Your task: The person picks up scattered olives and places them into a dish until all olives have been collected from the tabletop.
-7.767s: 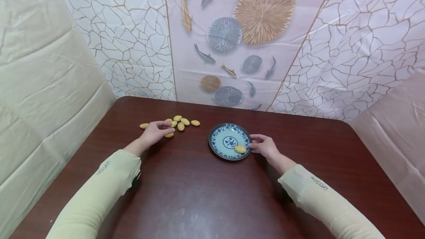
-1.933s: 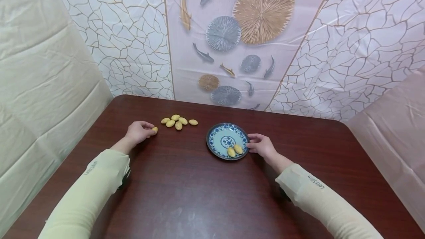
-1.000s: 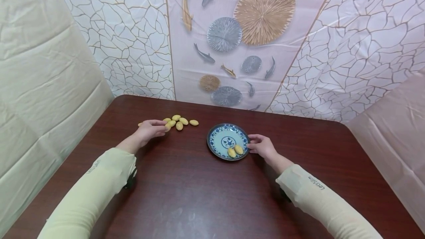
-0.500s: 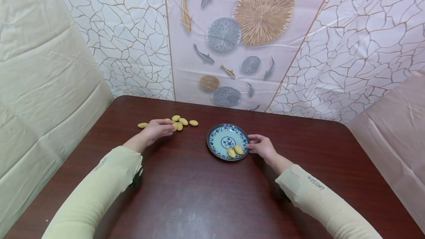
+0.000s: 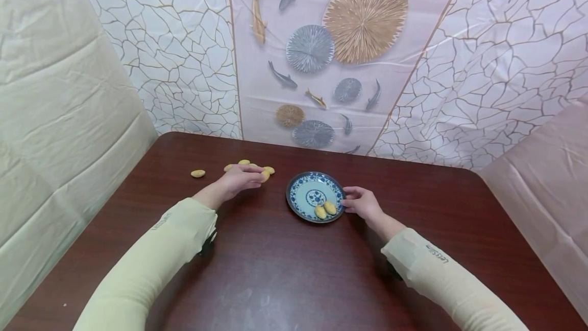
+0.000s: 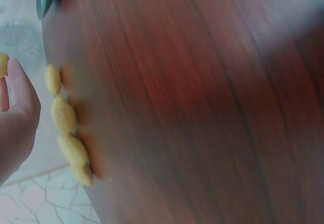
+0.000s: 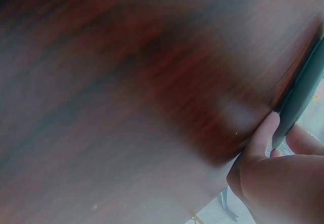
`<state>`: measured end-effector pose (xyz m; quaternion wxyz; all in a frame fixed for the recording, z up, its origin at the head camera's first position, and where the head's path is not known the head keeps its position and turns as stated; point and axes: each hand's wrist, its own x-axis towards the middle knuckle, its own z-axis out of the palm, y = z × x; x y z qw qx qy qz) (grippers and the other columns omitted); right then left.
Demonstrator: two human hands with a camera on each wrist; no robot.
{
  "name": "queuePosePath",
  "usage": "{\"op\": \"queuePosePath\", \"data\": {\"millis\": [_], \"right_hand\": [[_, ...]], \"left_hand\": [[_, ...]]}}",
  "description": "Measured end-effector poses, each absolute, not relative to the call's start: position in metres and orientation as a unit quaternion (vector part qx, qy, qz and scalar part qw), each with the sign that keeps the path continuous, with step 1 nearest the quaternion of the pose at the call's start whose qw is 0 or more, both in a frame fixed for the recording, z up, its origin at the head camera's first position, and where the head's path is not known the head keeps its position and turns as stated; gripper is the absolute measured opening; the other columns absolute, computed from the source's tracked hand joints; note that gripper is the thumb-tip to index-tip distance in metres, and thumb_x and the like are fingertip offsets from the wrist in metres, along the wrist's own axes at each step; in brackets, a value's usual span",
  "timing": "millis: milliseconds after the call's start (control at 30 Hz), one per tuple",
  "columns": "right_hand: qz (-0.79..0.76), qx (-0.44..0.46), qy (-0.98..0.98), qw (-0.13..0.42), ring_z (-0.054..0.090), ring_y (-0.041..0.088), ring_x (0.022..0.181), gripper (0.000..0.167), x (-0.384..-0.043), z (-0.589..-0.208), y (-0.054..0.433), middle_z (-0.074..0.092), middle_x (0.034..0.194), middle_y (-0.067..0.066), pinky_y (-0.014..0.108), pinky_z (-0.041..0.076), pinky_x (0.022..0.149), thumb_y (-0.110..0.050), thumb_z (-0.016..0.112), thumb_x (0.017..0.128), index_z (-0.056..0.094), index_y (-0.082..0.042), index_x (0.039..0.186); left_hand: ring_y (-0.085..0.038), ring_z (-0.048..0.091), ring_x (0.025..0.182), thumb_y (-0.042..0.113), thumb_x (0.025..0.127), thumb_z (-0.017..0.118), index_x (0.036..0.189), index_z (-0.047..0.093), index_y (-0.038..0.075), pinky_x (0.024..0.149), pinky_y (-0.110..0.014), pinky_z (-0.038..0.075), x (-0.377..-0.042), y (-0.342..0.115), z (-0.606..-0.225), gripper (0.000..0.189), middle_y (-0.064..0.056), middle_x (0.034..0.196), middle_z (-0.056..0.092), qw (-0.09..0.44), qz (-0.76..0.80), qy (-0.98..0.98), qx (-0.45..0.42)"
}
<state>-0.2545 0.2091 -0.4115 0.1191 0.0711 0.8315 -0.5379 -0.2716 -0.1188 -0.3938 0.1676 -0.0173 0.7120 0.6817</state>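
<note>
My left hand (image 5: 241, 178) pinches a small yellow oval piece (image 5: 265, 175) between thumb and fingers, raised above the table. In the left wrist view that same yellow piece (image 6: 3, 64) shows at the left edge, at the fingertips. Behind the hand several similar yellow ovals (image 6: 63, 115) lie on the table, partly hidden in the head view. A round blue-and-white plate (image 5: 303, 194) stands to the right, with two yellow ovals (image 5: 329, 208) on its near right part. My right hand (image 5: 365, 203) grips the plate's right rim, thumb and fingers at the edge (image 7: 301, 90).
One yellow oval (image 5: 198, 173) lies alone on the left of the dark brown wooden table (image 5: 275, 269). A patterned cloth (image 5: 193, 65) hangs behind the table's far edge, and plain cloths flank both sides.
The plate held one oval at first and two later. Since then my left hand has carried another oval rightward past the group toward the plate. My right hand stays at the rim.
</note>
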Motion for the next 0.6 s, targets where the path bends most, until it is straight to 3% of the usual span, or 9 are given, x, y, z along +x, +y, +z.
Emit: {"op": "queuePosePath", "data": {"millis": [100, 233, 400, 600], "right_hand": [[-0.535, 0.073, 0.833, 0.123, 0.058, 0.011, 0.078, 0.046, -0.254, -0.409, 0.208, 0.053, 0.099, 0.011, 0.028, 0.056, 0.074, 0.001, 0.061, 0.087, 0.048, 0.006, 0.131], [-0.545, 0.061, 0.828, 0.12, 0.059, 0.014, 0.079, 0.045, -0.252, -0.408, 0.21, 0.053, 0.097, 0.013, 0.029, 0.056, 0.074, -0.002, 0.065, 0.085, 0.052, 0.005, 0.127], [-0.55, 0.058, 0.824, 0.119, 0.059, 0.012, 0.076, 0.044, -0.252, -0.409, 0.211, 0.052, 0.094, 0.011, 0.028, 0.056, 0.072, -0.002, 0.065, 0.084, 0.052, 0.004, 0.126], [-0.534, 0.077, 0.833, 0.123, 0.057, 0.009, 0.076, 0.046, -0.254, -0.41, 0.207, 0.052, 0.098, 0.01, 0.027, 0.056, 0.073, -0.001, 0.061, 0.087, 0.048, 0.005, 0.131]], "left_hand": [[-0.014, 0.065, 0.09, 0.007, 0.09, 0.058, 0.131, 0.048, -0.008, 0.09, -0.028, 0.051, -0.271, -0.11, -0.392, 0.044, -0.022, 0.127, 0.055, 0.176, 0.67, 0.721, -0.017], [-0.026, 0.063, 0.103, 0.007, 0.091, 0.058, 0.13, 0.048, -0.007, 0.092, -0.032, 0.05, -0.271, -0.1, -0.392, 0.043, -0.024, 0.129, 0.054, 0.19, 0.658, 0.729, -0.001], [-0.01, 0.063, 0.083, 0.002, 0.089, 0.058, 0.126, 0.052, -0.009, 0.088, -0.032, 0.053, -0.271, -0.085, -0.395, 0.039, -0.021, 0.123, 0.057, 0.195, 0.66, 0.725, 0.022], [-0.009, 0.061, 0.08, -0.001, 0.088, 0.057, 0.124, 0.053, -0.009, 0.086, -0.031, 0.053, -0.272, -0.063, -0.397, 0.037, -0.015, 0.109, 0.061, 0.225, 0.647, 0.727, 0.032]]}}
